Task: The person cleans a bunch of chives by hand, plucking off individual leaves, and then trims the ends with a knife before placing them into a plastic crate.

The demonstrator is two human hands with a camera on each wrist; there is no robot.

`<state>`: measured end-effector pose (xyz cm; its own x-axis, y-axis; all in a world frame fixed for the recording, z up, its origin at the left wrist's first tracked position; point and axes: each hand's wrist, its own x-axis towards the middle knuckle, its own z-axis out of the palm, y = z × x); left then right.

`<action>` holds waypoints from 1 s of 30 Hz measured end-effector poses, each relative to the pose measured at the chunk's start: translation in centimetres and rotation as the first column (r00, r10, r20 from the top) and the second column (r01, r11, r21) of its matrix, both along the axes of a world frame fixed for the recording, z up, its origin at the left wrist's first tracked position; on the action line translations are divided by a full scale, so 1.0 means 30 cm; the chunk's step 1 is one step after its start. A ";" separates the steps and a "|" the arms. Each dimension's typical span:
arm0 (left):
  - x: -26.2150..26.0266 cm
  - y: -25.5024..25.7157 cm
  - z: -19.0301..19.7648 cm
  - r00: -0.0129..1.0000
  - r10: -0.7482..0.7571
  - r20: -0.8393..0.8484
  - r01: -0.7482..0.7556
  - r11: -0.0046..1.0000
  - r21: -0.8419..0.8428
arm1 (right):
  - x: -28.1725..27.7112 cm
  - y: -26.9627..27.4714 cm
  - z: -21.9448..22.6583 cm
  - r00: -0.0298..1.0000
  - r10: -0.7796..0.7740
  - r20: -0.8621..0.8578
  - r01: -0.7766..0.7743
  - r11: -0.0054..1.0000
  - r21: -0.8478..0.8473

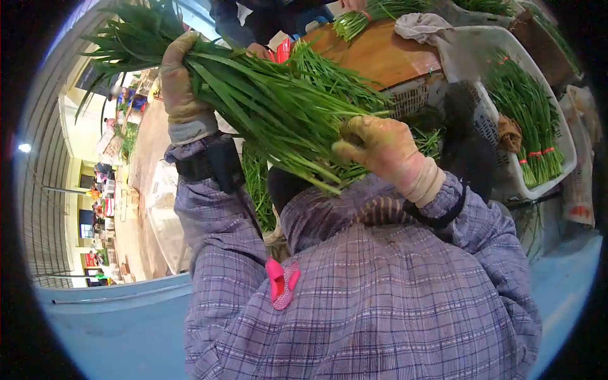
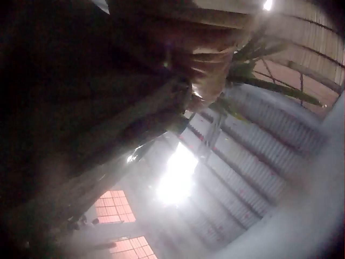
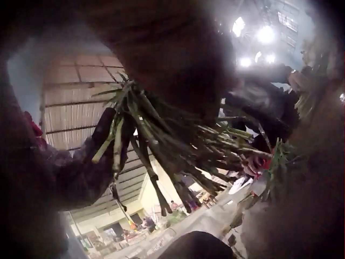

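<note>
A long loose bunch of garlic chives (image 1: pixel 266 107) stretches across the front of the body in the head view, leaves at the upper left and pale stem ends toward the right. Wearing a stained, pale glove, my left hand (image 1: pixel 180 82) grips the bunch near its leafy end. At the stem end my gloved right hand (image 1: pixel 392 152) pinches some stems between thumb and curled fingers. In the right wrist view the cut stems (image 3: pixel 156 145) fan out below the dark hand. The left wrist view is mostly dark, showing part of the left glove (image 2: pixel 210 70).
More loose chives (image 1: pixel 335 76) lie beyond the bunch, beside a wooden board (image 1: pixel 373 54). At the right, a white crate (image 1: pixel 487 120) holds chive bundles (image 1: pixel 538 136) tied with red bands. A cloth (image 1: pixel 423 28) hangs on its far edge. Another person (image 1: pixel 278 22) works opposite.
</note>
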<state>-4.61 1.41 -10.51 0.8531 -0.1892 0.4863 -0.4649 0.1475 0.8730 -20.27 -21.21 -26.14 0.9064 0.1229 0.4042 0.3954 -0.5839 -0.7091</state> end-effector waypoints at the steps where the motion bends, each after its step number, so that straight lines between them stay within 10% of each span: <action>1: -0.002 -0.006 0.005 0.998 0.042 -0.042 -0.043 0.999 -0.007 | -0.009 -0.003 0.014 1.000 -0.001 -0.001 0.001 1.000 0.002; 10: 0.027 0.000 -0.012 0.990 0.063 -0.123 -0.066 0.998 -0.020 | 0.025 0.008 -0.071 0.992 0.019 0.122 -0.022 1.000 0.022; 18: 0.026 -0.008 -0.038 0.995 0.084 -0.059 -0.085 0.996 -0.022 | 0.077 0.036 -0.081 0.887 -0.247 0.389 0.267 0.964 0.002; 22: 0.026 -0.006 -0.039 0.986 0.074 -0.153 -0.073 0.997 0.015 | 0.104 0.013 -0.057 0.972 -0.150 0.182 0.156 0.988 -0.016; 25: 0.053 0.035 -0.065 0.993 -0.044 -0.110 0.046 0.999 0.015 | 0.122 0.013 -0.067 0.965 -0.075 0.250 -0.008 0.949 0.317; 27: 0.069 0.050 -0.073 0.989 -0.124 -0.077 0.125 0.992 0.015 | 0.090 -0.019 -0.007 0.913 0.304 -0.273 0.009 0.653 0.757; 30: 0.056 0.027 -0.064 0.980 -0.163 -0.112 0.165 0.986 0.008 | 0.094 -0.043 0.005 0.895 0.361 -0.262 -0.023 0.625 0.780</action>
<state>-2.92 2.23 -12.44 0.8579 -0.3383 0.3866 -0.3364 0.1988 0.9205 -17.43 -22.51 -25.98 0.9884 0.1239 0.0877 0.0517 0.2686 -0.9619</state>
